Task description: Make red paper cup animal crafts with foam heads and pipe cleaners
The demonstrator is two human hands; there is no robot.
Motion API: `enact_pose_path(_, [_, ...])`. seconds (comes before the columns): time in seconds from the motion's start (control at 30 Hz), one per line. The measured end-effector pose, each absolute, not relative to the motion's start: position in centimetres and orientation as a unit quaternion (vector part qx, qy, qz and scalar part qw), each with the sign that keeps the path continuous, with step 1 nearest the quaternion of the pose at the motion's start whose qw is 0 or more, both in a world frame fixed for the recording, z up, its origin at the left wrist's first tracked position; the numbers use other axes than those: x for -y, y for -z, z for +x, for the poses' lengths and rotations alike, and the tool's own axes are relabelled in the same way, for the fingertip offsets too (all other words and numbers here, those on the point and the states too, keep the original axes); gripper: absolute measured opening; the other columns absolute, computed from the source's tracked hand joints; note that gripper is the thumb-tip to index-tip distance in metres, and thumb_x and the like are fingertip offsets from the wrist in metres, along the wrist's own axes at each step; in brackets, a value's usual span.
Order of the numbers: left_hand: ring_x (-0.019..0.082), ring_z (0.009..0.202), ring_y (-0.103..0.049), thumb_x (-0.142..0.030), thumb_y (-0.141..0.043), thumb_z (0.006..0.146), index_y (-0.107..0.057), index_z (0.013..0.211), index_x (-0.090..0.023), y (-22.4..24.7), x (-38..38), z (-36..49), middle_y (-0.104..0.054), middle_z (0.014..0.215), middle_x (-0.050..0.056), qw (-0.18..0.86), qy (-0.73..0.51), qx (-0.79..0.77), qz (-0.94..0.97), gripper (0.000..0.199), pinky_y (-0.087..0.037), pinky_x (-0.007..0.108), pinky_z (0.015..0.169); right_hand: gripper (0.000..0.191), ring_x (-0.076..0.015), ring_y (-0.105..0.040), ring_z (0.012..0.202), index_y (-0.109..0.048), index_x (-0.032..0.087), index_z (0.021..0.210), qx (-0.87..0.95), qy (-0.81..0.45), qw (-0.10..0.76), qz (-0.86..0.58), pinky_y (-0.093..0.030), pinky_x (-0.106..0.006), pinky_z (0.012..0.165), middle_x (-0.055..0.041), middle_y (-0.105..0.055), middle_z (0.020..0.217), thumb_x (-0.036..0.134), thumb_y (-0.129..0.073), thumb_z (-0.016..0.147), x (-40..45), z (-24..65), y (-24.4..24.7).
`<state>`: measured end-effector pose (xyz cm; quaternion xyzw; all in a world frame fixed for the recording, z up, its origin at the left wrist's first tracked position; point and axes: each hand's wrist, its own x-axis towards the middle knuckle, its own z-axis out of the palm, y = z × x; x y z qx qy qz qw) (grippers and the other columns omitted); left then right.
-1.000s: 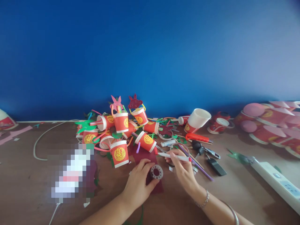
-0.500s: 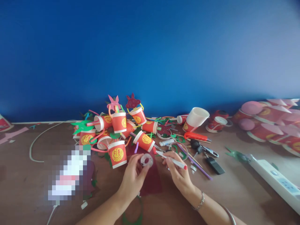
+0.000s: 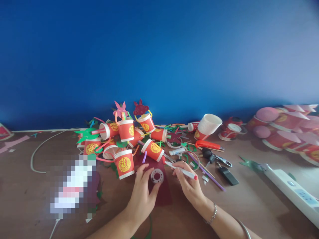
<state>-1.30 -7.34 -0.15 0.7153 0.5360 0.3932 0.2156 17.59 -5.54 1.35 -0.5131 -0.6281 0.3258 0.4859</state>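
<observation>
A small clear ring, which looks like a tape roll (image 3: 157, 176), lies flat on a dark red sheet of paper (image 3: 163, 196). My left hand (image 3: 143, 189) has its thumb and forefinger at the ring's edges, gripping it lightly, with the other fingers bent at the left. My right hand (image 3: 186, 181) is closed on a slim white marker (image 3: 184, 171) with a red end; its tip points left and hangs near the top edge of the paper, apart from the ring. Behind my hands stands a heap of red paper cups (image 3: 124, 164) with gold emblems and straw handles.
A stack of white-lipped cups (image 3: 208, 127), an orange-red cutter (image 3: 209, 145), keys with a black fob (image 3: 228, 175) and purple straws lie to the right. A power strip (image 3: 294, 191) is at far right. Pink-topped cups (image 3: 286, 129) stand behind it; a blurred-out bright device is at left.
The ring has gone from tilted in my left fingers to flat on the paper, slightly lower. My left fingers have spread around it. The marker has shifted only a little left.
</observation>
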Motion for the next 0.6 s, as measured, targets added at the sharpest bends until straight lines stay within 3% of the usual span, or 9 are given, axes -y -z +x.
enact_pose_path(0.1, [0.029,0.123,-0.045,-0.022,-0.051,0.088,-0.048,0.119,-0.019,0.3,7.8,-1.4,-0.045,0.129,0.015,0.141,-0.353,-0.545,0.747,0.031,-0.042,0.05,0.1,0.022,-0.0142,-0.054,0.065,-0.06,0.019,0.092,0.634,-0.326,0.481,-0.511,-0.043,-0.023,0.057,-0.0022,-0.057,0.074,0.036,-0.046,0.093,5.5,17.6,-1.4])
enact_pose_path(0.27, [0.032,0.119,-0.049,-0.022,-0.05,0.088,-0.046,0.122,-0.017,0.8,8.4,-1.4,-0.052,0.124,0.016,0.055,-0.294,-0.558,0.774,0.034,-0.047,0.05,0.092,0.02,-0.0139,-0.052,0.065,-0.06,0.02,0.094,0.642,-0.327,0.477,-0.503,-0.042,-0.024,0.058,-0.0016,-0.056,0.075,0.034,-0.046,0.094,5.5,17.8,-1.2])
enact_pose_path(0.6, [0.033,0.115,-0.052,-0.022,-0.049,0.089,-0.046,0.123,-0.011,0.9,8.9,-1.3,-0.053,0.125,0.02,-0.008,-0.247,-0.551,0.797,0.036,-0.048,0.047,0.087,0.018,-0.0137,-0.05,0.065,-0.06,0.021,0.094,0.657,-0.325,0.468,-0.494,-0.041,-0.023,0.059,-0.0007,-0.055,0.075,0.031,-0.046,0.094,5.4,17.8,-1.1])
